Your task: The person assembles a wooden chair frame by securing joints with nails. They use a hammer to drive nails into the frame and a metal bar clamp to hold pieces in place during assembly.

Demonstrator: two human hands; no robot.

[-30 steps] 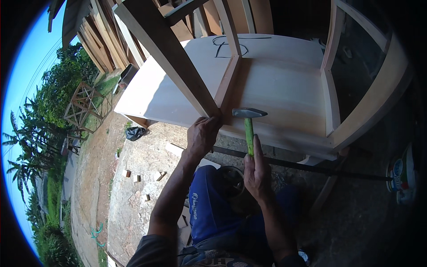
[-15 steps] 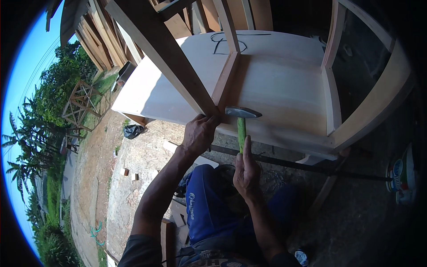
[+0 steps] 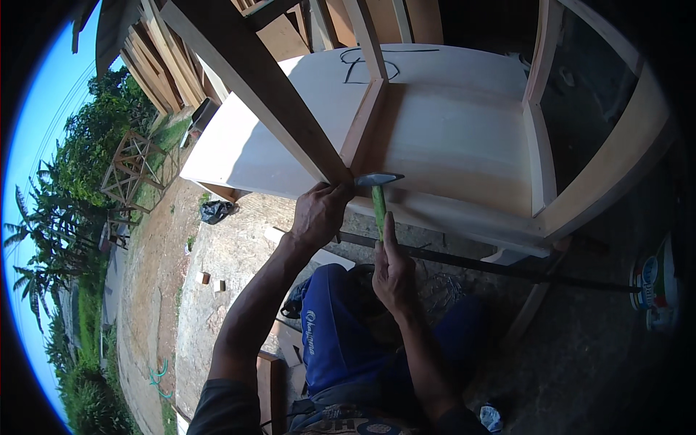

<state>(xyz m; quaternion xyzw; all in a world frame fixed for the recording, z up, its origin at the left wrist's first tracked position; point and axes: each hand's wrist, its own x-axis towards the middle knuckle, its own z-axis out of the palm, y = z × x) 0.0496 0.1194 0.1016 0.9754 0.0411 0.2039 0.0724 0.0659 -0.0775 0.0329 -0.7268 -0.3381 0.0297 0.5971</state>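
Up close, the right hand [image 3: 394, 272] grips a green-handled hammer [image 3: 378, 194] at the wooden frame's [image 3: 449, 145] near edge, just right of the left hand [image 3: 319, 214] clasping the slanted post [image 3: 254, 80], open ground lying nearer.

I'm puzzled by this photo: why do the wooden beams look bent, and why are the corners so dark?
In the head view, the fisheye lens bows straight edges such as the wooden frame toward the rim and leaves black corners; sunlight brightens the pale panel, while the right hand on the hammer sits in shade, sharp, without blur.
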